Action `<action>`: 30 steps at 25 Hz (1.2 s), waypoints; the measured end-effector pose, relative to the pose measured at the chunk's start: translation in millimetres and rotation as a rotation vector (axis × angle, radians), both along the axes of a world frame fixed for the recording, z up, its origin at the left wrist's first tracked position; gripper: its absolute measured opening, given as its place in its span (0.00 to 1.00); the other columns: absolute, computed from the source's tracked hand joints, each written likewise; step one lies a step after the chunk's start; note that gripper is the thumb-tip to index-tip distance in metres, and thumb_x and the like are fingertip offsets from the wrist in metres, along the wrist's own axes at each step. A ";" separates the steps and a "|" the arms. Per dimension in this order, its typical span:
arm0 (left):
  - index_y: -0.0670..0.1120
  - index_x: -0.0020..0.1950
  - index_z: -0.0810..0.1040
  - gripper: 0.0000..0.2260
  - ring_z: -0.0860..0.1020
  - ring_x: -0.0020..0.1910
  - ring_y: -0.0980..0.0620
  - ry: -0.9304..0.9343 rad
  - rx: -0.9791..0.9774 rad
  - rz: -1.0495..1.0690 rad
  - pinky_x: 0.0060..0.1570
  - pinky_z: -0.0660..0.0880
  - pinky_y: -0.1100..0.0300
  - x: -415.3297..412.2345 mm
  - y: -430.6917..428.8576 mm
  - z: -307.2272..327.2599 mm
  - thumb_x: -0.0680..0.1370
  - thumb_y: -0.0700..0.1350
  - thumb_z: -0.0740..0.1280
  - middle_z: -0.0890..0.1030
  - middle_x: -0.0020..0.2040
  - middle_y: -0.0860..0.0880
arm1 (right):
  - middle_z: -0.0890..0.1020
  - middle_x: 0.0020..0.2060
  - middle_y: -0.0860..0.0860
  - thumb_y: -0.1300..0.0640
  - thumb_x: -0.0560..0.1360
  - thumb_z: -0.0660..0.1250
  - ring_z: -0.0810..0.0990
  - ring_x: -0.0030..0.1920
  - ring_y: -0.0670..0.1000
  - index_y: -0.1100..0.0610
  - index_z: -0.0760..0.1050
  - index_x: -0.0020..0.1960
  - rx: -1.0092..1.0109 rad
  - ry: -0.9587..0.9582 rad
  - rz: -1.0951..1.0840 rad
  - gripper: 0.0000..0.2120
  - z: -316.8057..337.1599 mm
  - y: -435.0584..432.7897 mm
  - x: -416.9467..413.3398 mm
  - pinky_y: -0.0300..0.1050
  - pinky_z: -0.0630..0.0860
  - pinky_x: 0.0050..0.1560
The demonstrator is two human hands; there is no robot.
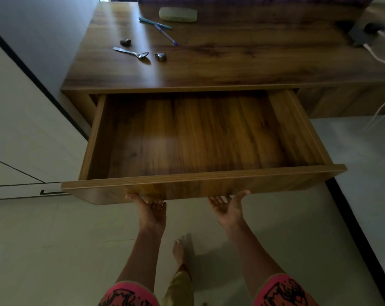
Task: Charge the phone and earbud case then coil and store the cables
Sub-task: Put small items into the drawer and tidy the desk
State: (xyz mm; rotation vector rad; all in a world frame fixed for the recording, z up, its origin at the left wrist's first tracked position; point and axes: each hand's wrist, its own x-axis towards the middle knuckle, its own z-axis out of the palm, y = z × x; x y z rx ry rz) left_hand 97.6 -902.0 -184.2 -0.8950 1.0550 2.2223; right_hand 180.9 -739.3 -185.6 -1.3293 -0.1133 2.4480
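Your left hand [151,207] and right hand [228,205] hold the open drawer [209,181] from below, palms up. The fingers [155,203] curl under its front edge. The phone [359,35] lies far right on the worktop [231,65], with a white cable [377,56] plugged in.

The wooden table [231,62] carried a pale green case [178,14] at the back, with 2 pens [155,23] just in front of it. A spoon [130,52] lay beside 2 small metal pieces [160,56] on the left. A dark phone [360,36] sat far right, with white cables [383,60] trailing over the edge. Its drawer [204,183] stood pulled out.
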 end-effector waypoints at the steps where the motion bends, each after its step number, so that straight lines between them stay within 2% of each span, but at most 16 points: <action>1: 0.39 0.74 0.57 0.46 0.66 0.70 0.46 -0.001 -0.001 0.000 0.73 0.57 0.52 9.0 -4.6 1.2 0.70 0.73 0.51 0.67 0.70 0.42 | 0.62 0.71 0.64 0.28 0.70 0.49 0.63 0.71 0.63 0.58 0.57 0.74 0.009 0.000 0.016 0.43 -0.4 -3.9 9.7 0.57 0.61 0.70; 6: 0.37 0.74 0.56 0.46 0.69 0.67 0.45 -0.005 -0.002 0.006 0.72 0.58 0.52 45.6 -23.4 7.2 0.71 0.72 0.51 0.70 0.63 0.42 | 0.61 0.71 0.64 0.28 0.69 0.48 0.62 0.71 0.62 0.57 0.57 0.74 0.036 0.020 0.046 0.44 -4.5 -23.7 47.5 0.57 0.61 0.69; 11: 0.39 0.75 0.51 0.46 0.62 0.72 0.44 -0.019 0.053 0.025 0.73 0.56 0.51 64.7 -35.3 15.0 0.70 0.72 0.52 0.61 0.74 0.40 | 0.59 0.73 0.64 0.28 0.70 0.47 0.59 0.72 0.63 0.58 0.54 0.75 0.023 0.042 0.062 0.45 -2.1 -28.9 67.5 0.57 0.59 0.71; 17: 0.36 0.75 0.47 0.49 0.62 0.72 0.43 -0.088 0.103 0.033 0.73 0.55 0.50 68.9 -39.8 27.6 0.70 0.71 0.57 0.58 0.75 0.39 | 0.58 0.73 0.63 0.30 0.73 0.46 0.58 0.73 0.62 0.62 0.51 0.75 0.019 -0.018 0.092 0.44 11.0 -26.8 71.4 0.56 0.55 0.73; 19: 0.35 0.74 0.50 0.46 0.67 0.68 0.44 -0.135 0.094 0.071 0.72 0.57 0.50 70.8 -36.8 36.7 0.72 0.69 0.57 0.65 0.71 0.38 | 0.60 0.72 0.64 0.32 0.74 0.46 0.61 0.72 0.62 0.64 0.53 0.74 0.040 -0.055 0.149 0.42 22.7 -27.1 76.2 0.55 0.58 0.72; 20: 0.33 0.73 0.54 0.42 0.71 0.63 0.44 -0.154 0.088 0.050 0.71 0.58 0.51 74.8 -32.8 46.4 0.75 0.66 0.56 0.70 0.64 0.37 | 0.62 0.72 0.64 0.33 0.75 0.47 0.63 0.71 0.62 0.64 0.55 0.73 0.068 -0.070 0.195 0.40 30.5 -31.0 79.2 0.54 0.61 0.70; 22: 0.33 0.67 0.63 0.31 0.73 0.54 0.43 -0.162 0.092 -0.112 0.69 0.60 0.50 91.2 -22.4 71.4 0.79 0.59 0.54 0.75 0.52 0.37 | 0.69 0.68 0.63 0.39 0.78 0.50 0.71 0.65 0.61 0.65 0.61 0.71 0.191 -0.152 0.349 0.34 48.6 -43.8 87.6 0.52 0.69 0.63; 24: 0.35 0.60 0.70 0.20 0.74 0.55 0.41 -0.067 0.078 -0.365 0.67 0.64 0.49 109.7 -11.8 108.2 0.80 0.52 0.56 0.76 0.51 0.38 | 0.77 0.59 0.60 0.45 0.79 0.56 0.77 0.55 0.58 0.62 0.70 0.64 0.454 -0.285 0.605 0.23 80.3 -56.6 90.7 0.51 0.73 0.53; 26: 0.37 0.54 0.75 0.15 0.76 0.53 0.44 0.074 0.011 -0.524 0.62 0.69 0.50 118.0 -3.0 145.9 0.80 0.48 0.58 0.79 0.50 0.40 | 0.81 0.52 0.56 0.48 0.78 0.60 0.80 0.51 0.54 0.56 0.77 0.53 0.779 -0.330 0.781 0.13 123.0 -59.6 84.7 0.49 0.74 0.49; 28: 0.39 0.50 0.77 0.13 0.79 0.50 0.46 0.266 -0.093 -0.552 0.59 0.72 0.52 108.3 4.8 175.6 0.80 0.47 0.59 0.81 0.47 0.42 | 0.82 0.45 0.51 0.48 0.77 0.61 0.80 0.46 0.49 0.53 0.78 0.48 1.057 -0.285 0.808 0.10 168.8 -52.4 73.0 0.44 0.74 0.43; 30: 0.40 0.51 0.79 0.12 0.80 0.52 0.47 0.427 -0.213 -0.542 0.58 0.74 0.53 89.0 13.7 204.5 0.79 0.47 0.60 0.82 0.49 0.43 | 0.81 0.43 0.48 0.48 0.77 0.61 0.77 0.43 0.44 0.52 0.77 0.47 1.260 -0.252 0.756 0.10 206.9 -38.9 56.9 0.38 0.71 0.38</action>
